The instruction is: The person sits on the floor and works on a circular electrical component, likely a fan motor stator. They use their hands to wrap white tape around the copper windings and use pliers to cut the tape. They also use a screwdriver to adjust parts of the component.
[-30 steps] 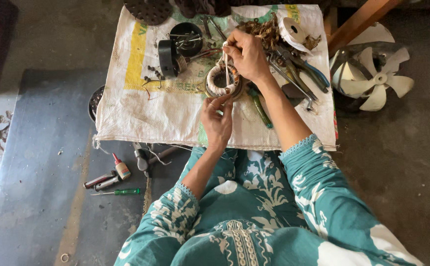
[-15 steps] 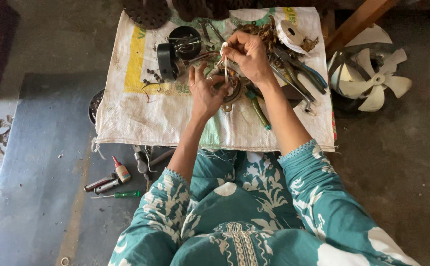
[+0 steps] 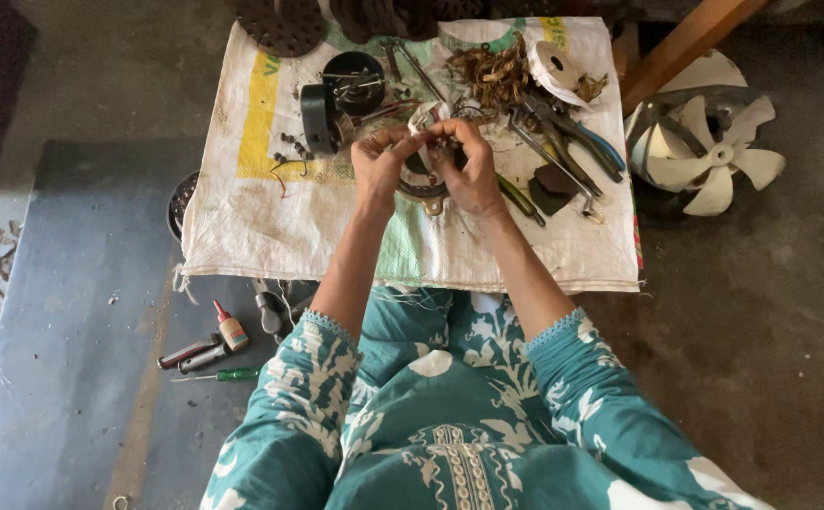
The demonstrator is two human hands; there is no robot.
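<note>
A ring-shaped metal part [image 3: 423, 189], seemingly a small motor winding, is held over the middle of a white woven sack [image 3: 242, 217] spread as a work surface. A strip of white tape or paper [image 3: 423, 118] is pinched at the top of the part between the fingertips of both hands. The left hand [image 3: 379, 170] is curled closed on the left side of the part, and the right hand [image 3: 473, 170] is wrapped around its right side, fingers bent tight; most of the ring is hidden behind them.

Just right of the hands, pliers with blue handles [image 3: 577, 142] and a green-handled tool [image 3: 521, 200] are laid on the sack. A tangle of brownish wire [image 3: 497, 74] and a roll of white tape [image 3: 554, 66] are seen beyond. Black round motor parts [image 3: 336, 94] are set to the left. Off the sack, a white fan blade [image 3: 705, 156] is lying on the floor at right, and a small glue bottle [image 3: 232, 331] and a green screwdriver [image 3: 218, 375] at lower left.
</note>
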